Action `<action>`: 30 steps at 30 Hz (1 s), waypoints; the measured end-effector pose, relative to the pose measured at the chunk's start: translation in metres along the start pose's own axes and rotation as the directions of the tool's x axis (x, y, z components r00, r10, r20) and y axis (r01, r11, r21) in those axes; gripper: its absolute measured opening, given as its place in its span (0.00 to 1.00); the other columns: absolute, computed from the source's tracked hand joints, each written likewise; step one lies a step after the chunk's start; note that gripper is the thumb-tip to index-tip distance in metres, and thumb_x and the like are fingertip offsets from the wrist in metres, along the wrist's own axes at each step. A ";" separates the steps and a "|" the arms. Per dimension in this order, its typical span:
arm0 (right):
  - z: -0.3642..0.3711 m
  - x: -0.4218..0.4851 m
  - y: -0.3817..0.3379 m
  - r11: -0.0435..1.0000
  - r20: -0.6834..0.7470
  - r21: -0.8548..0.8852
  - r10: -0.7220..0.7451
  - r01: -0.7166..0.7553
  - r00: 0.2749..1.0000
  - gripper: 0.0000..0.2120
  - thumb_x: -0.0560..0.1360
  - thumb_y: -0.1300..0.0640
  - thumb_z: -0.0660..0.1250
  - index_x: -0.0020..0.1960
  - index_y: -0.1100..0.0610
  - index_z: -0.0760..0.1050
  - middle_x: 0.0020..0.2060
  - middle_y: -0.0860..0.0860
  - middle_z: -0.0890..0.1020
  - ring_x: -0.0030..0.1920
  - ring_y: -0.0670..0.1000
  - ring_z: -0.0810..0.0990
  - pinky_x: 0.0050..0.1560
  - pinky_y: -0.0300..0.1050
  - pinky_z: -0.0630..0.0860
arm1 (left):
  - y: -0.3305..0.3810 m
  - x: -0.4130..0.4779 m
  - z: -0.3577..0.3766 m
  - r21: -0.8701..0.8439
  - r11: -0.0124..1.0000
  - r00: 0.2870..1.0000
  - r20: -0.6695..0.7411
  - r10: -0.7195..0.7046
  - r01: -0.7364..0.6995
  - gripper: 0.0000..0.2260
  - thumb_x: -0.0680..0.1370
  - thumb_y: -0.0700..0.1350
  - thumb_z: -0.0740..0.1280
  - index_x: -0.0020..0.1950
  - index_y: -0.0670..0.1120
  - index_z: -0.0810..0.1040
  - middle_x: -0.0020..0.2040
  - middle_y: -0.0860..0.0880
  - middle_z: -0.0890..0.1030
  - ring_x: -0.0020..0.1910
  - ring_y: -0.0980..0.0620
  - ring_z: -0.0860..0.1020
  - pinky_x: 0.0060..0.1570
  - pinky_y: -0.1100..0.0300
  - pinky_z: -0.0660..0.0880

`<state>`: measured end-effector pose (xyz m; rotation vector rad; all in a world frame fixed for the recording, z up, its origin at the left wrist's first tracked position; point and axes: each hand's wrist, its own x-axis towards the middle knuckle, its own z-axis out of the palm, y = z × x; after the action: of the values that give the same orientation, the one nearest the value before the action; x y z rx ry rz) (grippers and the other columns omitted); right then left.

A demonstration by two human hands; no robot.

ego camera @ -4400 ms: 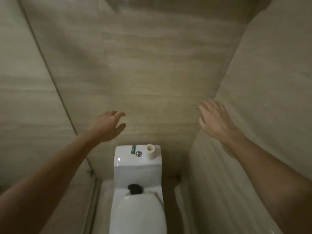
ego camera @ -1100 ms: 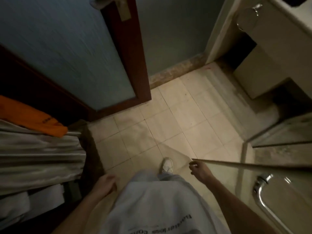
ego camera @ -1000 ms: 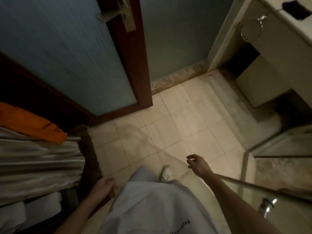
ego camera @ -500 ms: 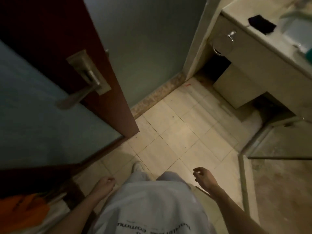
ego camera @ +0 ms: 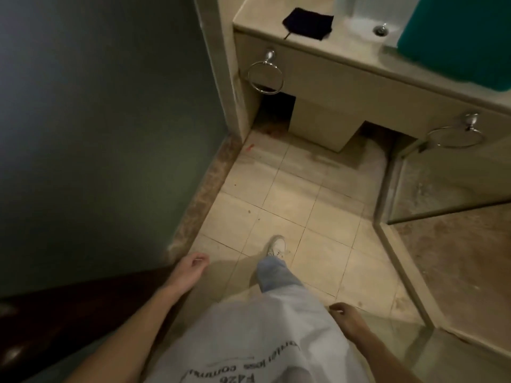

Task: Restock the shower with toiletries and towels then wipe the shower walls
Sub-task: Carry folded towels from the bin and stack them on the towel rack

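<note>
I look down at a tiled bathroom floor (ego camera: 301,194). My left hand (ego camera: 192,268) hangs at my side with its fingers loosely curled, holding nothing. My right hand (ego camera: 347,319) hangs low by my hip, fingers also loosely curled and empty. A dark folded cloth (ego camera: 307,26) lies on the vanity counter (ego camera: 318,49) at the top. A teal towel (ego camera: 459,37) lies over the counter edge at the top right. The shower floor (ego camera: 464,261) with its raised curb (ego camera: 409,275) is at the right.
A sink basin with a drain (ego camera: 381,29) sits in the counter. Two chrome towel rings (ego camera: 265,77) (ego camera: 456,135) hang on the vanity front. A green wall (ego camera: 96,120) fills the left, with a dark door edge (ego camera: 69,313) below it. My foot (ego camera: 276,246) is stepping forward.
My view has swung right, away from the door and its handle, toward the vanity. I have stepped forward. Both hands stay low and empty.
</note>
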<state>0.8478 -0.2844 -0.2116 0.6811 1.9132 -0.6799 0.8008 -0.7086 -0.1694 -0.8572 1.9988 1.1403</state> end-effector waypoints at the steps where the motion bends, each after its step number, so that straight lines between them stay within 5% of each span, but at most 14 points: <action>1: -0.013 0.009 -0.009 1.000 0.010 0.009 0.003 -0.004 1.000 0.16 0.80 0.57 0.64 0.66 0.60 0.76 0.61 0.58 0.81 0.56 0.54 0.79 0.55 0.43 0.72 | 0.007 0.008 -0.002 0.026 1.000 1.000 0.001 -0.013 0.013 0.07 0.82 0.46 0.65 0.58 0.49 0.81 0.53 0.49 0.83 0.54 0.49 0.81 0.63 0.52 0.75; 7: -0.133 0.067 -0.102 0.989 -0.095 0.092 -0.107 0.115 0.990 0.12 0.80 0.55 0.65 0.62 0.58 0.78 0.52 0.55 0.82 0.51 0.55 0.82 0.50 0.43 0.75 | 0.068 0.061 -0.018 0.137 0.988 0.997 0.020 -0.076 0.072 0.07 0.82 0.46 0.65 0.58 0.48 0.81 0.56 0.47 0.82 0.55 0.48 0.80 0.60 0.51 0.76; 12: -0.232 0.100 -0.190 0.959 -0.211 0.169 -0.190 0.227 0.959 0.10 0.79 0.55 0.66 0.59 0.54 0.78 0.50 0.56 0.83 0.51 0.57 0.83 0.53 0.48 0.77 | 0.131 0.095 -0.021 -0.008 0.993 0.993 -0.021 -0.114 0.114 0.06 0.82 0.39 0.65 0.53 0.41 0.82 0.51 0.37 0.83 0.44 0.45 0.81 0.42 0.56 0.75; 18: -0.303 0.131 -0.254 0.939 -0.268 0.232 -0.188 0.253 0.945 0.08 0.78 0.55 0.66 0.57 0.52 0.77 0.48 0.54 0.83 0.51 0.56 0.83 0.52 0.46 0.77 | 0.232 0.168 -0.025 0.083 0.992 0.996 -0.003 -0.090 0.090 0.07 0.82 0.38 0.65 0.53 0.39 0.82 0.47 0.42 0.83 0.42 0.50 0.79 0.36 0.61 0.73; 23: -0.331 0.142 -0.256 0.964 -0.281 0.239 -0.045 0.115 0.959 0.07 0.79 0.56 0.66 0.56 0.53 0.76 0.45 0.52 0.81 0.48 0.55 0.81 0.52 0.47 0.76 | 0.339 0.247 -0.025 0.128 0.991 0.995 0.090 -0.052 0.040 0.08 0.81 0.42 0.67 0.55 0.41 0.83 0.53 0.42 0.83 0.54 0.44 0.80 0.56 0.54 0.75; 27: -0.349 0.138 -0.251 0.966 -0.249 0.256 0.097 -0.032 0.964 0.12 0.80 0.53 0.66 0.62 0.54 0.77 0.54 0.52 0.82 0.54 0.53 0.80 0.55 0.41 0.73 | 0.447 0.295 -0.023 0.119 0.992 0.986 0.165 0.020 -0.040 0.08 0.79 0.43 0.68 0.53 0.42 0.83 0.48 0.39 0.85 0.47 0.42 0.82 0.59 0.42 0.77; 30: -0.369 0.140 -0.250 0.927 -0.280 0.361 0.214 -0.104 0.936 0.13 0.80 0.54 0.65 0.64 0.54 0.76 0.59 0.55 0.82 0.56 0.54 0.80 0.58 0.43 0.73 | 0.545 0.310 -0.020 0.165 0.956 0.954 0.221 0.204 -0.243 0.06 0.82 0.44 0.67 0.56 0.49 0.83 0.53 0.47 0.84 0.56 0.46 0.81 0.63 0.45 0.76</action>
<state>0.3975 -0.1725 -0.1541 1.2171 2.0157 -0.8480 0.1887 -0.5728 -0.1654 -0.4056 2.0308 1.0887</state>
